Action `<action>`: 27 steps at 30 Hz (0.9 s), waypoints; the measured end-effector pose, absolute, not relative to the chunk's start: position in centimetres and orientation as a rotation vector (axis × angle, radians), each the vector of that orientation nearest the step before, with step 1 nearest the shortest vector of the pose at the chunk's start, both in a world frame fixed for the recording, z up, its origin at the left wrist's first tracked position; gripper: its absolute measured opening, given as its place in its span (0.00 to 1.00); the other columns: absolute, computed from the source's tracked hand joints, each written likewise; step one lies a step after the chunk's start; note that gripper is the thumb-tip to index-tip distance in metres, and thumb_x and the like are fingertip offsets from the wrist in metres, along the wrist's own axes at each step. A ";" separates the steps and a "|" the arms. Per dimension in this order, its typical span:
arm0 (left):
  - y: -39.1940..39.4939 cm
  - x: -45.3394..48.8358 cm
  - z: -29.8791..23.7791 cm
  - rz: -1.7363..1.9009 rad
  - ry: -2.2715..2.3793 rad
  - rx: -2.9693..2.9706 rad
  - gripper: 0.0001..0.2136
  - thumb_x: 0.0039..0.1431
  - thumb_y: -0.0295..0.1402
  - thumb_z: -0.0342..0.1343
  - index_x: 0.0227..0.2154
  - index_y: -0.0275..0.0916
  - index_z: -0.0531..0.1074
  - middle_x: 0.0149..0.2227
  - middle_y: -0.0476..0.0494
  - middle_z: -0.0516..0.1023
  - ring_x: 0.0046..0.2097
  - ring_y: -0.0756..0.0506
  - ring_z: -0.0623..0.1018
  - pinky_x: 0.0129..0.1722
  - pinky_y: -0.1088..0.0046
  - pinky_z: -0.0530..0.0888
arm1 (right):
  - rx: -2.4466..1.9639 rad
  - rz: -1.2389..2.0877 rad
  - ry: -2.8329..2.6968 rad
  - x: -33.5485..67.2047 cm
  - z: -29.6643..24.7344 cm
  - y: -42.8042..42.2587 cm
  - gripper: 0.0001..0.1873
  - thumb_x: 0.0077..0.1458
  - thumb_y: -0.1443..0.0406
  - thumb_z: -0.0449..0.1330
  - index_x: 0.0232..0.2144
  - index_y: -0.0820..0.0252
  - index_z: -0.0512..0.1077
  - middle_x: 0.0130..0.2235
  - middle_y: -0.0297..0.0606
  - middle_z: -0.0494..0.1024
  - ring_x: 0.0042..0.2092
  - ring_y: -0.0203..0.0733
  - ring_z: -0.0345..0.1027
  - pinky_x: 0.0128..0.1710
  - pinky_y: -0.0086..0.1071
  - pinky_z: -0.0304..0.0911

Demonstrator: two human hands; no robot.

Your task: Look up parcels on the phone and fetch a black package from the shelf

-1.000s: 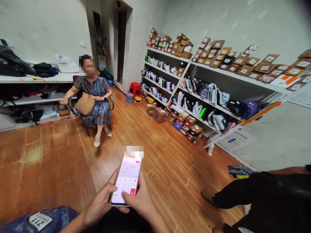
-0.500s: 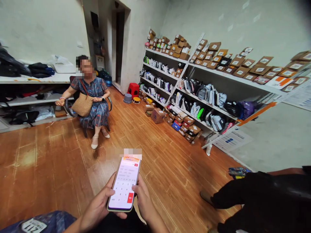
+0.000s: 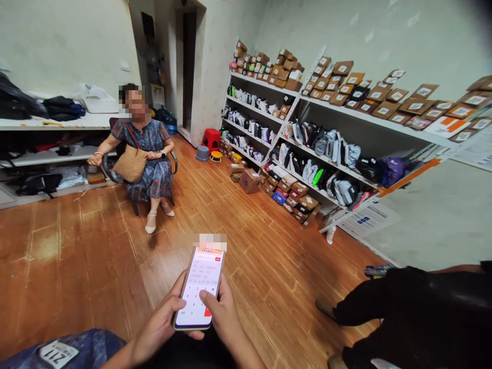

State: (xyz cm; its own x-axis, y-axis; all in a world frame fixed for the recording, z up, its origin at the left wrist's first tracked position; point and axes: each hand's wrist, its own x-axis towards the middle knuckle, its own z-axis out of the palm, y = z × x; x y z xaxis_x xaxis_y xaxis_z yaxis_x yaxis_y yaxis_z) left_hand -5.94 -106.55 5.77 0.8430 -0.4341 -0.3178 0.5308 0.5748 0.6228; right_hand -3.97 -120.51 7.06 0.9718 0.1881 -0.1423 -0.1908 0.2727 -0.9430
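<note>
Wide wooden floor [image 3: 277, 297] spreads beyond both hands [image 3: 226, 313], curled round a phone [image 3: 192, 319] at its edges.

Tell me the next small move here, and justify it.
Probably a light press on the phone with the right hand's thumb: it lies over the lit number keypad, though whether it touches the glass is unclear, and the left hand grips the opposite edge, seemingly steadying it.
</note>
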 end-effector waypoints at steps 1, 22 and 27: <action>-106.6 -6.0 5.7 -0.567 0.130 0.796 0.39 0.50 0.38 0.52 0.62 0.54 0.37 0.60 0.40 0.60 0.48 0.32 0.72 0.32 0.56 0.76 | -1.282 0.239 0.027 -4.0 7.0 -120.3 0.22 0.45 0.57 0.62 0.43 0.58 0.65 0.39 0.37 0.77 0.38 0.42 0.70 0.38 0.35 0.65; -106.8 -5.8 6.7 -0.571 0.120 0.770 0.37 0.50 0.37 0.50 0.62 0.51 0.41 0.56 0.39 0.65 0.42 0.36 0.74 0.28 0.60 0.77 | -1.154 0.338 -0.055 -4.3 7.9 -121.3 0.21 0.48 0.63 0.53 0.47 0.57 0.64 0.45 0.36 0.77 0.45 0.43 0.70 0.45 0.35 0.64; -107.0 -6.1 6.9 -0.561 0.110 0.841 0.36 0.51 0.36 0.50 0.62 0.49 0.42 0.58 0.38 0.62 0.44 0.35 0.73 0.31 0.61 0.77 | -1.236 0.260 0.006 -4.5 7.3 -120.7 0.22 0.45 0.59 0.61 0.44 0.57 0.64 0.40 0.37 0.77 0.39 0.42 0.71 0.39 0.35 0.66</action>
State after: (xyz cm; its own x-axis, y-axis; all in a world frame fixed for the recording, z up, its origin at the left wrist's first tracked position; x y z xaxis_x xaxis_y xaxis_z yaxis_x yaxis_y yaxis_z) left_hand -6.09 -106.97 6.89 0.8500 -0.4268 -0.3087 0.5119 0.5313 0.6751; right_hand -4.50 -120.72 7.26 0.9705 0.1927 -0.1445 -0.1989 0.3026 -0.9321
